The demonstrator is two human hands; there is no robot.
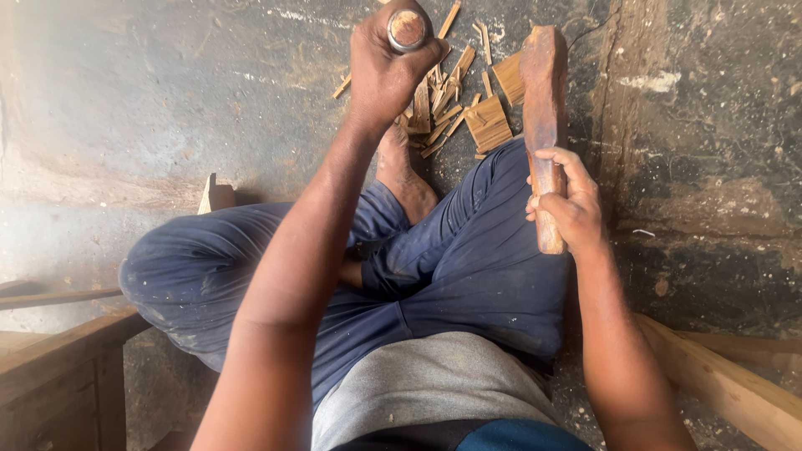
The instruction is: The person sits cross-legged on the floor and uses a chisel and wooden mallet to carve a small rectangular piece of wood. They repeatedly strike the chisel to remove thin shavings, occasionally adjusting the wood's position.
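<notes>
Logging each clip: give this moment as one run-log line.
left hand: grips chisel | right hand: holds wooden mallet raised | wood chips on floor

No packages, labels, signs or screens in view.

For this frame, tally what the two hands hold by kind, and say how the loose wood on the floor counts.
Wooden mallet, in the right hand: 1
Chisel with a metal-ringed wooden handle end, in the left hand: 1
Pile of wood chips on the floor: 1 pile, chips too many and overlapped to count singly
Total: 3
</notes>
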